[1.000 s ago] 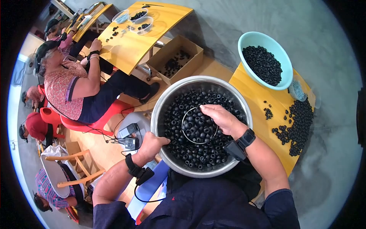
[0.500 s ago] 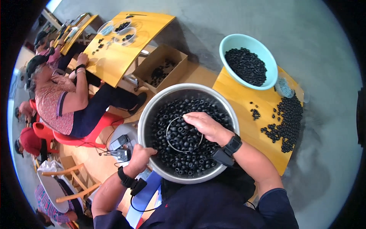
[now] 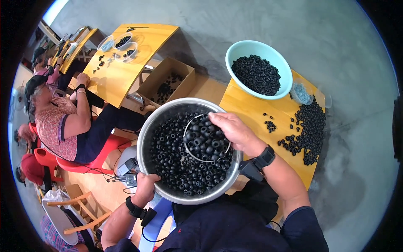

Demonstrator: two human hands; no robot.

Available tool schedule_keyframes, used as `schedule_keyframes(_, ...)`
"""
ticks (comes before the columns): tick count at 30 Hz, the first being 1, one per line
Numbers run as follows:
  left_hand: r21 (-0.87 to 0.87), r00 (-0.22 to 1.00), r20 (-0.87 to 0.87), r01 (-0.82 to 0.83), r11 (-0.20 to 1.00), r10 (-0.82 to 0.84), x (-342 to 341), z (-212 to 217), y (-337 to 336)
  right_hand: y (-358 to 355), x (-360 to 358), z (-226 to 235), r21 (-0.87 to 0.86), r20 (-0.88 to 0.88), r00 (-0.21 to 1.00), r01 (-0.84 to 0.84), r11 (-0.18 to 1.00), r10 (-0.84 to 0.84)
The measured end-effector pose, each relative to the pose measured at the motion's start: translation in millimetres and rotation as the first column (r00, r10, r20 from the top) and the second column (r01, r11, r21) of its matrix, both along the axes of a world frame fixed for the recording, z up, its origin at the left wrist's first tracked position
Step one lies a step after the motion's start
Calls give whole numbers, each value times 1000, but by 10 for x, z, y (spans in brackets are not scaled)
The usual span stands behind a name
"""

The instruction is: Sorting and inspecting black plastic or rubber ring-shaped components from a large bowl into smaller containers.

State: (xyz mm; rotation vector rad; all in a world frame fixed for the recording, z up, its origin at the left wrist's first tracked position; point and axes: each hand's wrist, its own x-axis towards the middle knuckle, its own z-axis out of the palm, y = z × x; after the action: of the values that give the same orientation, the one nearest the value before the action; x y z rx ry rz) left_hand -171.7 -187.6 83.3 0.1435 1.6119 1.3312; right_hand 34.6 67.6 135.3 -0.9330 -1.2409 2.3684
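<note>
Left hand (image 3: 145, 187) clamped on rim of round silver metal pot (image 3: 141, 147), right hand (image 3: 235, 130) pinching edge of clear round bowl (image 3: 185, 141) heaped with small black hollow beads (image 3: 205, 137) over pot's mouth; best grip firmly, bowl level, to avoid spills.

pot (image 3: 189, 200): silver | pieces (image 3: 172, 164) inside: black | basin (image 3: 286, 77): pale aqua | desk (image 3: 247, 109): yellow | chair (image 3: 84, 166): red | co-worker's shirt (image 3: 52, 130): pink, white-patterned

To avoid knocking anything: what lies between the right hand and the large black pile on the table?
In the head view, a small cluster of black pieces on the yellow tabletop.
</note>
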Motion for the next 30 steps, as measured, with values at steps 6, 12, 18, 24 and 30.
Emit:
schedule_keyframes(6,-52,999,-28,44,998,-45,-49,1,12,266,348,149,24,-16,984,180,983,-179)
schedule_keyframes(12,-55,1000,0,29,998,-29,-67,-55,-2,566,797,-183,110,38,947,312,944,-318)
schedule_keyframes(18,-75,999,-17,32,997,-33,-78,-51,-37,640,1046,-406,90,76,906,410,908,-417)
schedule_keyframes(24,-29,999,-42,26,999,-27,-27,-27,-20,711,1168,-705,89,100,894,430,898,-438)
schedule_keyframes(30,-55,1000,10,1,999,-1,-39,-44,-57,733,1224,-1107,243,206,839,455,856,-504)
